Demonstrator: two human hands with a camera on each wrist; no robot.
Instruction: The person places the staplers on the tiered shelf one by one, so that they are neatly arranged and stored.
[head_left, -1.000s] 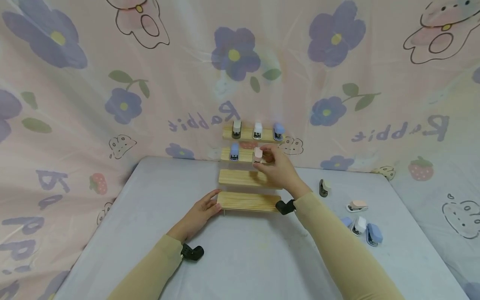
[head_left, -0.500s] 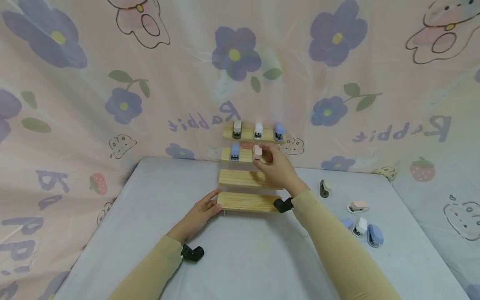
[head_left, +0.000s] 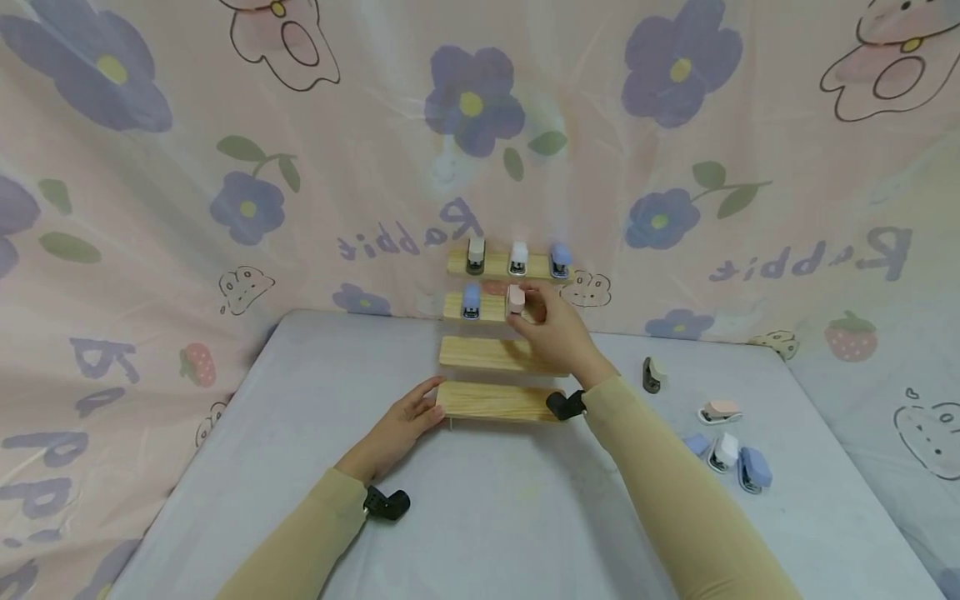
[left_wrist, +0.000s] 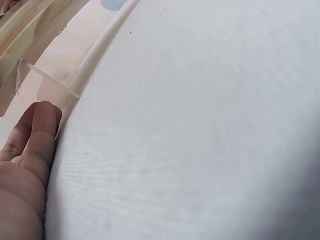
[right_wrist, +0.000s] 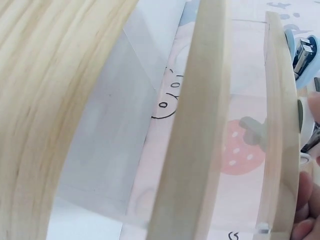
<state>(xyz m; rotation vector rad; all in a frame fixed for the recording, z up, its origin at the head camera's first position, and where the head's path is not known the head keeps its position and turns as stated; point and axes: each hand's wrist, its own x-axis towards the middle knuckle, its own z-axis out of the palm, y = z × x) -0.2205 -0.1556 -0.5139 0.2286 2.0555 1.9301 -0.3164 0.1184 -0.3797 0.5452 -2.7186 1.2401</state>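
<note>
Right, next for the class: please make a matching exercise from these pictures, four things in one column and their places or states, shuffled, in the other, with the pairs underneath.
Column 1
1. The person's left hand
2. The person's right hand
3. The four-tiered pale wooden rack
4. The pink fabric backdrop with purple flowers

Column 2
A. Hangs behind the rack
B. Holds a small pale-pink stapler
C. Touches the left end of the lowest board
D. Bears a small white stapler mid-way along its top board

Pairs: 1-C, 2-B, 3-D, 4-A
</note>
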